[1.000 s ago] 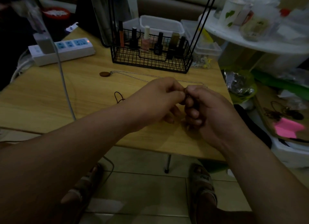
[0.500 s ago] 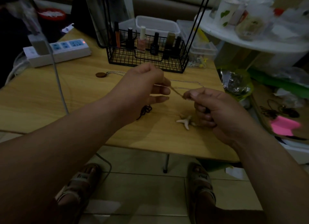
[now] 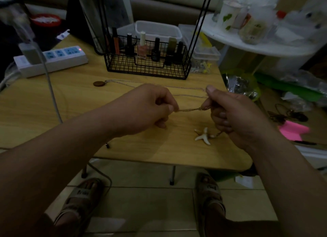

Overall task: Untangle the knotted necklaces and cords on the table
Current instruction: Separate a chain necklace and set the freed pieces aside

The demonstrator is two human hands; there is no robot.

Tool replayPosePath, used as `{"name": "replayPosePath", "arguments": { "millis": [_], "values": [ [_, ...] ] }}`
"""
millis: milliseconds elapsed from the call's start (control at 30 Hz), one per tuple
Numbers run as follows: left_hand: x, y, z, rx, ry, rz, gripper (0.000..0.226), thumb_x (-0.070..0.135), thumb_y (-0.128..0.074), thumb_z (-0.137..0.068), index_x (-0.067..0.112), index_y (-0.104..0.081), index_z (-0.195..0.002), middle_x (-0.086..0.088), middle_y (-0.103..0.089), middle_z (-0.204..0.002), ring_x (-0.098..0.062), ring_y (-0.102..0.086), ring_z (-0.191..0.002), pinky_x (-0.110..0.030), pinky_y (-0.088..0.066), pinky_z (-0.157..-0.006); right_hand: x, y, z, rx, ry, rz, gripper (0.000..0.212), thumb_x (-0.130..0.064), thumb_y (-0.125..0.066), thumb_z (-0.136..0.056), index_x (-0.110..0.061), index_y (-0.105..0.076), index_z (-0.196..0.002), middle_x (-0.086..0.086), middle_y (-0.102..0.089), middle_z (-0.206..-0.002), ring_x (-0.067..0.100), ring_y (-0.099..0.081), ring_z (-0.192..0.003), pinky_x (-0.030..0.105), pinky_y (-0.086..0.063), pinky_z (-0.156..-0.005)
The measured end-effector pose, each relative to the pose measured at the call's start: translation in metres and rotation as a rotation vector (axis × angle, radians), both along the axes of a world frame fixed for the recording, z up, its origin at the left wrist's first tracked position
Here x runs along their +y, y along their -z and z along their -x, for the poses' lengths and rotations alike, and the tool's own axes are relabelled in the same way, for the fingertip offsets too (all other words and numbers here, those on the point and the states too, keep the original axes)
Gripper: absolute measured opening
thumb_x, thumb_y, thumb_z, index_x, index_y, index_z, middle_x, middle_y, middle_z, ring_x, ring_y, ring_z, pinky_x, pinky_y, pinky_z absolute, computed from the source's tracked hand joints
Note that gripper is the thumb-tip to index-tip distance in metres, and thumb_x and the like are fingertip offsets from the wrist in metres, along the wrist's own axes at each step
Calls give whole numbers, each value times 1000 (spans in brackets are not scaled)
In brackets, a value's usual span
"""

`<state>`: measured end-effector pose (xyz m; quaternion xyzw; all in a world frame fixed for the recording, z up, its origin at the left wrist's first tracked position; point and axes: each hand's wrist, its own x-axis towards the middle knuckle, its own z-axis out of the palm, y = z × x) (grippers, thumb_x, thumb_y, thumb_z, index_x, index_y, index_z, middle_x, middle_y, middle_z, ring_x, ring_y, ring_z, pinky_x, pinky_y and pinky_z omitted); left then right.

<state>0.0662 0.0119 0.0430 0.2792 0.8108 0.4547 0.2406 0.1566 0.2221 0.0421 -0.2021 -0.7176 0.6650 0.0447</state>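
Dropped left hand [image 3: 146,109] from its raised position of half a second before, level with right hand [image 3: 235,112], above pale wooden table [image 3: 53,109]. Pinched thin twisted gold-coloured chain [image 3: 190,110] at each end between thumb and forefinger, other fingers curled. Held that short span taut and straight, clear of the wood. Left white starfish-shaped pendant [image 3: 203,136] lying just below the right hand. Left long silver chain with round brown pendant [image 3: 123,81] stretched out behind both hands. Judged the twist exposed but not yet undone, so ready for rolling apart.
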Motion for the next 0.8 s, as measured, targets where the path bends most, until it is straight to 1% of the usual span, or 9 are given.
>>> {"name": "replayPosePath", "arguments": {
  "millis": [67, 167, 233, 333, 467, 567, 667, 733, 800],
  "values": [
    [0, 1, 0, -63, -26, -32, 8, 17, -63, -103, 17, -70, -101, -6, -76, -91, -9, -75, -75, -15, -54, -60, 1, -1, 0, 3, 3, -5, 42, -43, -59, -101, -17, -71, -70, -6, -29, -50, 9, -24, -42, 20, -19, -40],
    [0, 2, 3, -231, -76, -188, 6, 10, -61, -103, 6, -66, -102, -14, -73, -95, -17, -77, -83, -26, -61, -71, 5, -2, -1, -14, -5, -6, 40, -43, -57, -102, -14, -71, -78, -5, -29, -51, 9, -23, -42, 19, -20, -38],
    [0, 2, 5, -328, -89, -281, 6, 6, -59, -103, 4, -65, -105, -13, -70, -94, -20, -75, -86, -30, -62, -76, 7, -3, -2, -36, -34, -10, 40, -44, -55, -103, -13, -72, -84, -4, -28, -53, 9, -23, -43, 19, -19, -39],
    [2, 2, 7, -468, -86, -413, 16, 2, -56, -103, 6, -65, -115, -12, -68, -94, -22, -73, -94, -38, -63, -86, 9, -4, -5, -87, -85, -51, 43, -46, -54, -103, -10, -75, -93, -4, -29, -55, 8, -23, -44, 20, -20, -39],
    [3, -1, 6, -630, -47, -575, 26, 0, -48, -104, 5, -62, -125, -8, -65, -87, -26, -71, -101, -45, -59, -99, 10, -4, -7, -142, -165, -134, 45, -50, -54, -101, -16, -81, -94, -5, -30, -58, 7, -26, -46, 18, -26, -40],
    [3, -2, 5, -735, -33, -647, 25, 4, -47, -104, 6, -62, -124, -5, -61, -82, -24, -70, -90, -46, -58, -99, 11, -5, -8, -117, -218, -83, 41, -47, -55, -100, -17, -81, -93, -4, -29, -59, 8, -26, -48, 18, -25, -42],
    [4, -1, 2, -789, -13, -669, 23, 9, -51, -102, 8, -62, -122, 0, -54, -77, -14, -58, -71, -45, -58, -100, 13, -7, -9, -70, -268, 56, 32, -39, -60, -93, -16, -81, -88, -3, -28, -58, 10, -23, -50, 22, -17, -44],
    [5, 0, 0, -720, 27, -616, 24, 10, -54, -100, 9, -62, -122, 3, -50, -75, -10, -48, -63, -37, -61, -90, 14, -7, -10, -22, -329, 78, 22, -31, -65, -91, -14, -80, -87, -3, -28, -57, 10, -23, -49, 23, -15, -45],
    [5, 1, -1, -562, 71, -482, 25, 8, -60, -98, 9, -62, -123, 3, -48, -72, -10, -45, -62, -30, -59, -81, 15, -8, -11, 14, -382, 27, 11, -20, -69, -87, -14, -79, -86, 0, -31, -56, 10, -24, -48, 26, -14, -45]
  ]
}}
